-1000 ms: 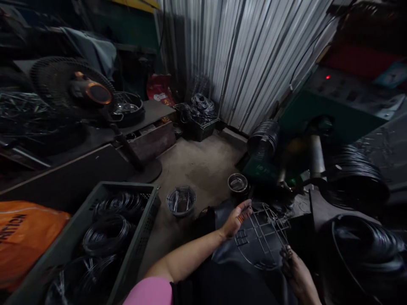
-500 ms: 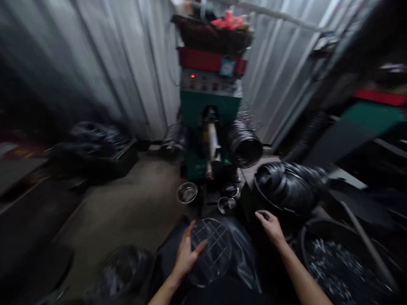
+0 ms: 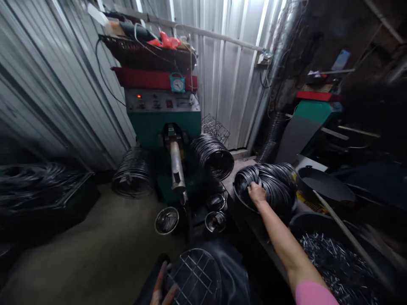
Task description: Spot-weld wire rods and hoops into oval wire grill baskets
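Note:
At the bottom, my left hand holds a round wire rack by its left edge. The rack is a ring with crossed wires and lies over dark cloth on my lap. Its lower part and my left wrist are cut off by the picture edge. My right arm stretches out to a heap of dark metal rings. There my right hand has its fingers curled on the rings at the near left end of the heap. How many rings it grips is hidden.
Ahead stands a green machine with a projecting metal arm. Ring bundles hang beside it. Metal bowls with small pieces sit below. At right, a tub of short metal pieces has a stick across it.
My right hand has moved forward from beside my lap onto the ring heap. The view has turned right. My left hand keeps the wire rack on my lap.

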`<state>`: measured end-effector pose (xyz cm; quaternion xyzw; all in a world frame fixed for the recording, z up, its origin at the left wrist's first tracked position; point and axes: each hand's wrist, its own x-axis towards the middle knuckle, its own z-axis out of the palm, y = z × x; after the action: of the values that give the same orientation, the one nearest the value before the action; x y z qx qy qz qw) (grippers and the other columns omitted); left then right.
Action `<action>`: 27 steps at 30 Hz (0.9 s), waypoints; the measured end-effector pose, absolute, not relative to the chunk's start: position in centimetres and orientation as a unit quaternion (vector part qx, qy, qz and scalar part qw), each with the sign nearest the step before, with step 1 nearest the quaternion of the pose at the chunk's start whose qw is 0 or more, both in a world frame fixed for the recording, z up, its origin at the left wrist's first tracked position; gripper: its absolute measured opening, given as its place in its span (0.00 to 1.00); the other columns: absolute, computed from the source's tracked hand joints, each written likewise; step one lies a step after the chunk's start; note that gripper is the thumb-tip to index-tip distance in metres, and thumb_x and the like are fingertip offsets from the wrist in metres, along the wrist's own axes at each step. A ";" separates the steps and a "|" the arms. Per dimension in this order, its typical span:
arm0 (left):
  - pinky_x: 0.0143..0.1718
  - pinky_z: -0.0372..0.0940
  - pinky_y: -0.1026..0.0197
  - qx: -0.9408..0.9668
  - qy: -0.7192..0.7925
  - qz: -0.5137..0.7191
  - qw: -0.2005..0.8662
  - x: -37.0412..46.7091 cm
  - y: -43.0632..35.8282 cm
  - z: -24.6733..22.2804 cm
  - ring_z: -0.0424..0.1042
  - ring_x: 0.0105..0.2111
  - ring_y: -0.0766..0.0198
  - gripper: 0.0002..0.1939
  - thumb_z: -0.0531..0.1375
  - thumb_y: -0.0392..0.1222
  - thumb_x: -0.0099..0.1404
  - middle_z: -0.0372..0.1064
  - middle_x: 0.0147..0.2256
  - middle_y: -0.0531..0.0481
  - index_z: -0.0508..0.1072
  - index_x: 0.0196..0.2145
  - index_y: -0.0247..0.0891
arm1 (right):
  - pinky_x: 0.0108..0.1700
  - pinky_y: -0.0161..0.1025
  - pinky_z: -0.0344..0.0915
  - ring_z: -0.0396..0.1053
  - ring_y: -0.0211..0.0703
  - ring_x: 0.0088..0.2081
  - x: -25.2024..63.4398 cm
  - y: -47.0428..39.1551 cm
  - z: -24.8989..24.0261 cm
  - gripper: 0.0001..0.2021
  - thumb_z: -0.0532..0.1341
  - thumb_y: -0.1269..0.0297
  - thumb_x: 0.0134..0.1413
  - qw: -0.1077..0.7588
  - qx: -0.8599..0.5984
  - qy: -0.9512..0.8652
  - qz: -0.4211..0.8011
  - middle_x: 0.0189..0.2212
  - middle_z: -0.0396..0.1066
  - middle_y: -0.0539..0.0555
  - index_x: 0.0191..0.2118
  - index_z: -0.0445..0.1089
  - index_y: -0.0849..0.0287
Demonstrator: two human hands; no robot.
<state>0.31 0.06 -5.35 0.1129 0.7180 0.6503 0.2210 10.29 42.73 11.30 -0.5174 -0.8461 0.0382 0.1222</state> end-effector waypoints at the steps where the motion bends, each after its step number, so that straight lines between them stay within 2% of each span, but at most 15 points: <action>1: 0.60 0.54 0.49 0.096 0.703 0.668 0.224 -0.1 -0.1 -5.2 0.56 0.61 0.48 0.39 0.57 0.62 0.54 0.62 0.58 0.47 0.55 0.60 0.48 | 0.40 0.43 0.64 0.73 0.54 0.41 9.9 42.6 11.3 0.12 0.54 0.64 0.59 0.107 -0.526 -0.843 0.031 0.39 0.74 0.66 0.44 0.70 0.63; 4: 0.57 0.60 0.50 0.076 0.715 0.662 0.213 -3.3 -0.2 -3.2 0.61 0.57 0.48 0.36 0.58 0.60 0.54 0.65 0.55 0.43 0.60 0.58 0.41 | 0.38 0.45 0.65 0.73 0.55 0.40 9.4 42.9 11.6 0.15 0.53 0.62 0.59 0.073 -0.546 -0.834 0.030 0.38 0.74 0.69 0.44 0.71 0.66; 7: 0.54 0.62 0.52 0.149 0.793 0.571 0.152 -9.0 0.9 0.9 0.67 0.53 0.51 0.31 0.58 0.54 0.56 0.69 0.51 0.41 0.64 0.54 0.35 | 0.34 0.44 0.65 0.73 0.56 0.37 8.9 44.2 12.0 0.14 0.55 0.62 0.56 0.050 -0.545 -0.836 0.036 0.36 0.75 0.69 0.38 0.74 0.66; 9: 0.53 0.63 0.54 0.218 0.855 0.464 0.081 -13.5 2.7 3.9 0.69 0.51 0.55 0.24 0.55 0.49 0.60 0.70 0.50 0.41 0.66 0.52 0.34 | 0.31 0.42 0.64 0.73 0.55 0.35 8.8 45.3 12.1 0.12 0.56 0.63 0.53 0.050 -0.530 -0.845 0.048 0.32 0.75 0.67 0.32 0.74 0.64; 11: 0.52 0.63 0.55 0.246 0.923 0.295 0.004 -17.5 5.1 6.3 0.68 0.50 0.56 0.21 0.53 0.44 0.63 0.70 0.50 0.41 0.67 0.52 0.34 | 0.29 0.41 0.62 0.72 0.53 0.31 9.1 46.4 11.9 0.10 0.58 0.62 0.49 0.070 -0.505 -0.856 0.084 0.26 0.74 0.63 0.24 0.72 0.62; 13: 0.52 0.62 0.53 0.237 0.938 0.254 -0.022 -20.6 7.7 7.8 0.66 0.52 0.53 0.22 0.54 0.42 0.63 0.68 0.52 0.38 0.66 0.53 0.33 | 0.27 0.41 0.61 0.71 0.52 0.26 9.7 47.3 11.4 0.11 0.59 0.60 0.44 0.112 -0.470 -0.863 0.148 0.20 0.71 0.58 0.19 0.68 0.59; 16: 0.48 0.62 0.48 0.217 0.950 0.220 -0.044 -23.1 10.7 8.2 0.63 0.53 0.44 0.24 0.57 0.41 0.60 0.65 0.52 0.32 0.66 0.53 0.29 | 0.23 0.43 0.61 0.69 0.51 0.21 10.9 48.1 10.7 0.12 0.59 0.55 0.39 0.193 -0.402 -0.857 0.259 0.15 0.69 0.54 0.15 0.66 0.56; 19: 0.46 0.62 0.47 0.208 0.958 0.191 -0.055 -23.7 11.7 7.3 0.64 0.51 0.43 0.20 0.55 0.38 0.60 0.68 0.49 0.33 0.69 0.50 0.31 | 0.23 0.43 0.61 0.69 0.50 0.21 11.4 48.2 10.5 0.11 0.60 0.54 0.37 0.255 -0.370 -0.840 0.305 0.15 0.70 0.57 0.15 0.67 0.54; 22: 0.47 0.60 0.50 0.209 0.961 0.168 -0.066 -23.5 11.1 6.5 0.67 0.48 0.47 0.18 0.50 0.36 0.63 0.70 0.46 0.36 0.71 0.48 0.34 | 0.29 0.43 0.64 0.71 0.52 0.27 11.1 48.6 11.2 0.10 0.60 0.55 0.34 0.287 -0.383 -0.821 0.312 0.21 0.74 0.57 0.22 0.70 0.56; 25: 0.47 0.59 0.53 0.226 0.960 0.147 -0.070 -23.2 9.7 6.3 0.70 0.46 0.51 0.19 0.47 0.35 0.65 0.72 0.43 0.38 0.72 0.49 0.35 | 0.35 0.43 0.66 0.72 0.51 0.33 10.1 48.8 12.0 0.15 0.58 0.55 0.38 0.292 -0.401 -0.810 0.314 0.28 0.75 0.56 0.30 0.72 0.59; 27: 0.47 0.59 0.54 0.237 0.959 0.134 -0.073 -22.8 8.7 6.4 0.70 0.45 0.51 0.19 0.47 0.35 0.65 0.73 0.42 0.37 0.72 0.48 0.34 | 0.37 0.42 0.66 0.72 0.50 0.34 9.3 48.1 12.6 0.13 0.56 0.58 0.42 0.264 -0.424 -0.818 0.286 0.29 0.75 0.57 0.31 0.71 0.60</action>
<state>-22.79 8.75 6.41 0.2370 0.9595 0.1336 -0.0731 9.26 48.13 12.57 -0.4243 -0.8176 0.2856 0.2644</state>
